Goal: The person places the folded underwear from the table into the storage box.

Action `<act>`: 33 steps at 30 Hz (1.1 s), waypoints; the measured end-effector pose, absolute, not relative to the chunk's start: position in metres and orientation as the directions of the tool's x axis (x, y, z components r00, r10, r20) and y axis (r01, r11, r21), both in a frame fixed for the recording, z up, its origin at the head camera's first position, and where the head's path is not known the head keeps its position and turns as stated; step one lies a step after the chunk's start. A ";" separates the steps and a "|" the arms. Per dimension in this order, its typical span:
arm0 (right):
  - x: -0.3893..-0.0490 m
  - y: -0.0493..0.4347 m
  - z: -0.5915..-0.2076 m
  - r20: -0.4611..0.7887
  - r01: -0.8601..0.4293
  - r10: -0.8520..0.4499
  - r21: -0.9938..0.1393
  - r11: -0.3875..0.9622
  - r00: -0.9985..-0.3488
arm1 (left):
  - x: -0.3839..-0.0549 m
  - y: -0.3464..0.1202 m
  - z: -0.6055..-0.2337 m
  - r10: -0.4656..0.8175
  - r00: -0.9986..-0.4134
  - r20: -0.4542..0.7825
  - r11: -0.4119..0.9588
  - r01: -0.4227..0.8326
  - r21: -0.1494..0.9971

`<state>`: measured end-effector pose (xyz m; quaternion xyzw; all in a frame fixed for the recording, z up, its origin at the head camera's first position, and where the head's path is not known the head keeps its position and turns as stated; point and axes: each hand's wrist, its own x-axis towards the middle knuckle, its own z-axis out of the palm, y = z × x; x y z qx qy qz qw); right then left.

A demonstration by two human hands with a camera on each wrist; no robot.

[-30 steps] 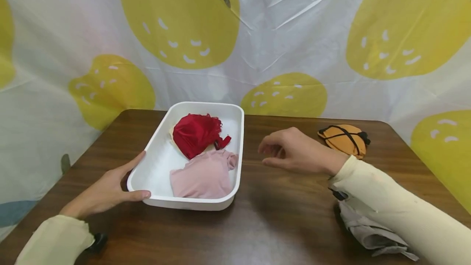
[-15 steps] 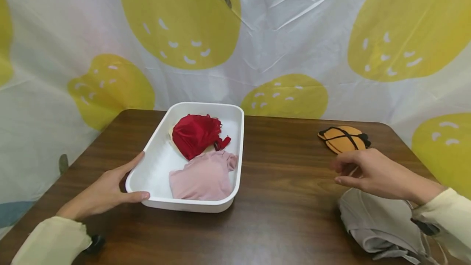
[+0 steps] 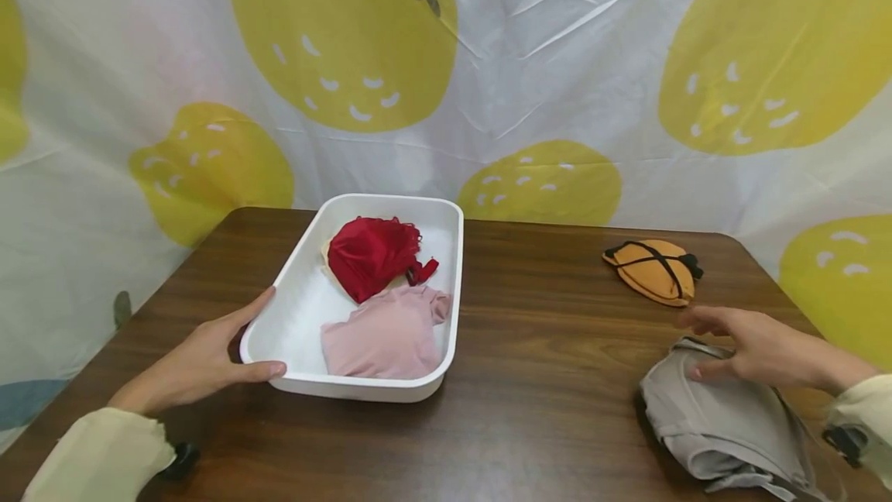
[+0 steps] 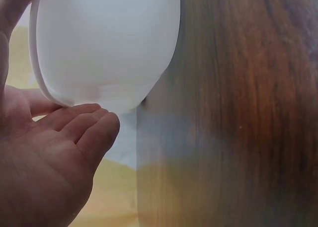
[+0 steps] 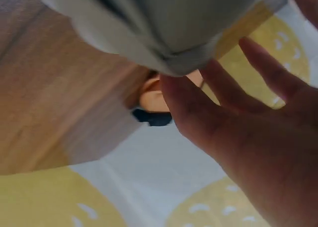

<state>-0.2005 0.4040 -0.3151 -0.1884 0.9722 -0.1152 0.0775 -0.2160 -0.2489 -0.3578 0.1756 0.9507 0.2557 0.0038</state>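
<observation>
My left hand [image 3: 191, 366] holds the near left corner of a white tray [image 3: 296, 324], thumb over the rim and fingers along the outer side. In the left wrist view the fingertips meet the tray wall. Inside the tray lie a folded red bra [image 3: 369, 254] with lacy trim and a folded pink garment [image 3: 386, 335]. At the right, my right hand [image 3: 766, 351] hovers with fingers spread over a folded grey bra [image 3: 725, 424]. In the right wrist view its fingers are close to the grey cloth; whether they touch it I cannot tell.
Farther back on the right of the brown wooden table [image 3: 543, 393] lies an orange bra [image 3: 655, 273] with black straps. A white curtain [image 3: 530, 37] printed with yellow fruit hangs behind the table.
My right hand has moved from beside the tray rightward and down to the grey bra, which its sleeve partly covered before. The left hand and the tray have stayed in place.
</observation>
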 end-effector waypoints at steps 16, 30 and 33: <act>-0.197 0.440 -0.334 -0.282 -0.250 -0.409 -0.463 0.850 -0.868 | -0.217 -0.249 -0.360 0.333 -0.940 0.079 0.799 0.326 0.506; -0.197 0.418 -0.334 -0.318 -0.081 -0.249 -0.461 0.884 -0.915 | -0.218 -0.251 -0.362 0.334 -0.940 0.072 0.797 0.323 0.511; -0.198 0.417 -0.331 -0.364 0.005 -0.201 -0.492 0.871 -0.909 | -0.219 -0.252 -0.362 0.340 -0.937 0.076 0.791 0.329 0.516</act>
